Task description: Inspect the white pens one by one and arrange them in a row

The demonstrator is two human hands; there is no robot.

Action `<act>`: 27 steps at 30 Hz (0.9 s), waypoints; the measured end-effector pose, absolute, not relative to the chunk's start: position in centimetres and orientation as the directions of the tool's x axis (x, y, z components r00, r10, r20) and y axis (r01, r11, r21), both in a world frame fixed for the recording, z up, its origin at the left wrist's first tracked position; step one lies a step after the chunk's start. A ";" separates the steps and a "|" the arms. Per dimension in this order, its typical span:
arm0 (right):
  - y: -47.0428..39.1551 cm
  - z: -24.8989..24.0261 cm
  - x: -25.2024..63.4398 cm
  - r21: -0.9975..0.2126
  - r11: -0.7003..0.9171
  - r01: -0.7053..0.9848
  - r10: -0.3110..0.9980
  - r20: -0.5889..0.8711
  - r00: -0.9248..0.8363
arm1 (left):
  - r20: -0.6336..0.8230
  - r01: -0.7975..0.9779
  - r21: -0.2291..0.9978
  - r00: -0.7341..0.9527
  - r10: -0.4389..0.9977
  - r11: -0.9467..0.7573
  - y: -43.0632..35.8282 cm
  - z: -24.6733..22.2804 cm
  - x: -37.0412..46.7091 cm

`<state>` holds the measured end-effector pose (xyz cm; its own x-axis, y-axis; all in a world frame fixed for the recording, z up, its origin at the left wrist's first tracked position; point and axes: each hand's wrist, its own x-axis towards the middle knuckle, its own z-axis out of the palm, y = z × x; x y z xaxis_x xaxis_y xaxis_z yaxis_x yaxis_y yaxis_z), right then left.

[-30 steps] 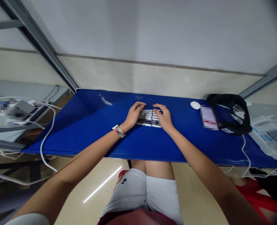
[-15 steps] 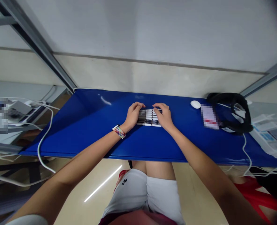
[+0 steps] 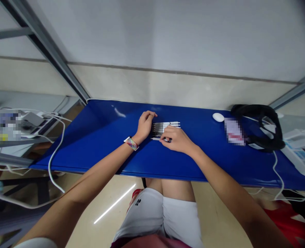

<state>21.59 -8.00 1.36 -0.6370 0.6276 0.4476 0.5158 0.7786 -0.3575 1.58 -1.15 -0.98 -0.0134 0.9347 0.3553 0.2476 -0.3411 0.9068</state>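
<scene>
Several white pens (image 3: 163,125) lie side by side in a row on the blue table (image 3: 103,137), their lengths running left to right. Along their left ends rests my left hand (image 3: 144,125), fingers stretched forward and nothing gripped. My right hand (image 3: 177,138) is over the right part of the row, its thumb and fingertips closed on the nearest pen (image 3: 155,138). That pen sits slightly apart from the others, on the side toward me. The right hand hides the middle and right parts of several pens.
On the right of the table are a white mouse-like oval object (image 3: 218,117), a blurred-out packet or card (image 3: 234,131) and a black headset-like strap (image 3: 279,127). White cables (image 3: 55,151) hang at the left edge. A wall (image 3: 180,89) stands behind.
My right hand has moved from the right ends of the pens toward me and left, and has closed on the nearest pen. My left hand stays at the left ends.
</scene>
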 end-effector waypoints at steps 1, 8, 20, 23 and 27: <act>-8.0 1.4 21.7 -0.371 0.772 0.515 0.635 0.443 -0.633 | 0.345 0.248 0.910 -0.010 0.939 -0.332 -1.1 -1.0 1.5; -7.8 1.5 22.3 -0.298 0.800 0.520 0.600 0.383 -0.703 | 0.323 0.193 0.929 -0.002 0.946 -0.316 -0.9 -1.2 1.4; -7.3 2.2 22.2 -0.569 0.668 0.479 0.743 0.486 -0.460 | 0.383 0.028 0.917 0.224 0.896 -0.398 -2.1 0.7 1.2; -6.5 2.0 23.0 -0.589 0.628 0.509 0.777 0.502 -0.379 | 0.341 0.092 0.915 0.348 0.874 -0.393 -2.7 1.2 1.3; -5.6 1.7 23.8 -0.606 0.575 0.550 0.814 0.486 -0.317 | 0.312 0.155 0.908 0.367 0.876 -0.388 -2.8 1.3 1.4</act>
